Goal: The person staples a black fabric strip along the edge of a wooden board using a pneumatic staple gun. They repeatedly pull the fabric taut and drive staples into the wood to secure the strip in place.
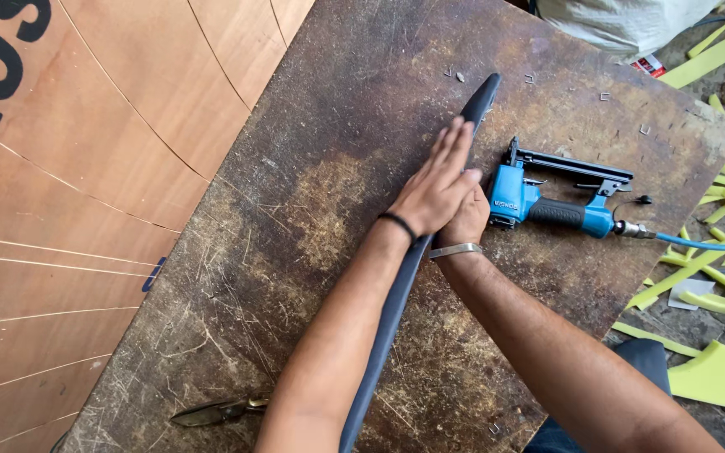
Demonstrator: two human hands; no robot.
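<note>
Head view: left hand [436, 189] flat, right hand [466, 220] pressing dark strip [388, 323].

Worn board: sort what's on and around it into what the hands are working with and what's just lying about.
In use:
left hand, flat on the dark strip
right hand, partly hidden behind it
blue stapler, beside the right hand

Lying about:
snips
loose staples
yellow offcuts
plywood sheet

The right hand [466, 220] lies mostly under the left hand [438, 189] — its fingers cannot be seen, nor its grip. The long dark strip [388, 323] runs off the bottom edge and is partly covered by the left forearm. The snips [216, 411] on the desk [312, 193] are half hidden — handles under the arm.
</note>
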